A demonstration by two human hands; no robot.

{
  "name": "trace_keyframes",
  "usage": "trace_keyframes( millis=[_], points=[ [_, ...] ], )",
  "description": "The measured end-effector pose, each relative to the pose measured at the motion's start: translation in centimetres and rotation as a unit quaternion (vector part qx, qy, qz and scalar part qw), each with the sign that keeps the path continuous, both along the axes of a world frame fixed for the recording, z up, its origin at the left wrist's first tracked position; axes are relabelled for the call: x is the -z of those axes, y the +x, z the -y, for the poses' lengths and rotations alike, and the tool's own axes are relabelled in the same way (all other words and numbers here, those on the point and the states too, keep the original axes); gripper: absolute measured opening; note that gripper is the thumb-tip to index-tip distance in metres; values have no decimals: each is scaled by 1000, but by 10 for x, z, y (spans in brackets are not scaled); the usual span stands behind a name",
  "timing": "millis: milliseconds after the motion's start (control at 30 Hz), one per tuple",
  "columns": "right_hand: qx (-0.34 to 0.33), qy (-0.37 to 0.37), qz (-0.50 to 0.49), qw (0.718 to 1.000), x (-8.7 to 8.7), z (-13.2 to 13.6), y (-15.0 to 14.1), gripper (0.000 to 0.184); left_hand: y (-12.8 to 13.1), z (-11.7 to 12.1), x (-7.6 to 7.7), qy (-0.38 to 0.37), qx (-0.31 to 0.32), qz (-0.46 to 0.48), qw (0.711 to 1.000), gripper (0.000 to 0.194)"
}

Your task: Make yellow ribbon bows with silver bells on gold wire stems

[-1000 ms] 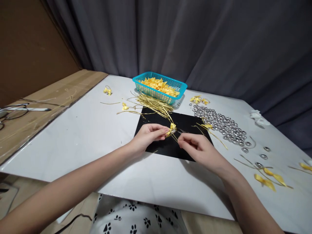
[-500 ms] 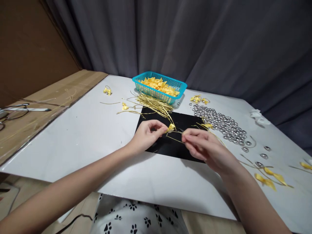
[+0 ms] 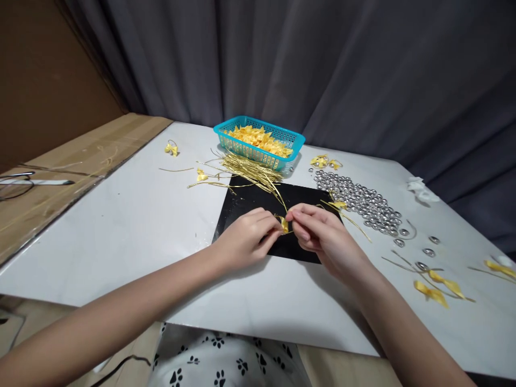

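Over the black mat (image 3: 242,201), my left hand (image 3: 252,236) pinches a small yellow ribbon bow (image 3: 284,224) between thumb and fingers. Close against the bow's right side, my right hand (image 3: 318,228) is closed, thumb on forefinger, on what looks like the gold wire tie of the bow; the tie is mostly hidden by the fingers. A bundle of gold wire ties (image 3: 252,171) lies just beyond, partly on the mat. Another loose yellow bow (image 3: 339,205) rests by the mat's right edge.
A turquoise basket (image 3: 298,141) of yellow bows stands at the back. Silver beads (image 3: 363,201) are heaped at the right, with loose bows (image 3: 430,293) and ties nearer me. A finished-looking bow with a loop (image 3: 171,149) lies back left. Cardboard (image 3: 88,150) borders the left.
My right hand has moved left, right up to the bow, and the stretched wire between the hands has shortened. My left hand has turned and lowered slightly. The view has shifted a little.
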State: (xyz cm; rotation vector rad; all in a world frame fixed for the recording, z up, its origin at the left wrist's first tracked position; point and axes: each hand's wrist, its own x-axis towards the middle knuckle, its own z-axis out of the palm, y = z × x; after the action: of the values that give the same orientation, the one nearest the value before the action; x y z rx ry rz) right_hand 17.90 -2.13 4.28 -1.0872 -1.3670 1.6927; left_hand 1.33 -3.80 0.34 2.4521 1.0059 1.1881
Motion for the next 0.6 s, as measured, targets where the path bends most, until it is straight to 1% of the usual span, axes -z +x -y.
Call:
trace_keyframes(
  millis=[133, 200, 267, 333, 400, 467, 600],
  points=[
    [5, 21, 4, 1000, 0, 1, 1, 17, 0, 0, -1, -16, -12, 8, 1000, 14],
    [-9, 48, 3, 999, -1, 2, 4, 17, 0, 0, -3, -39, -30, 29, 998, 13],
    [-47, 92, 25, 994, -4, 5, 8, 19, 0, 0, -4, -77, -45, 59, 994, 13],
    [-97, 133, 66, 984, -7, 8, 9, 20, 1, 1, -5, -121, -51, 90, 987, 12],
    [-125, 152, 99, 975, -8, 9, 9, 21, 2, 1, -6, -148, -47, 105, 982, 11],
    [-106, 145, 101, 979, -7, 8, 8, 22, 3, 2, -6, -146, -40, 96, 984, 12],
    [3, 88, 58, 994, -1, 2, 7, 23, 4, 3, -5, -113, -27, 62, 991, 14]
  ],
)
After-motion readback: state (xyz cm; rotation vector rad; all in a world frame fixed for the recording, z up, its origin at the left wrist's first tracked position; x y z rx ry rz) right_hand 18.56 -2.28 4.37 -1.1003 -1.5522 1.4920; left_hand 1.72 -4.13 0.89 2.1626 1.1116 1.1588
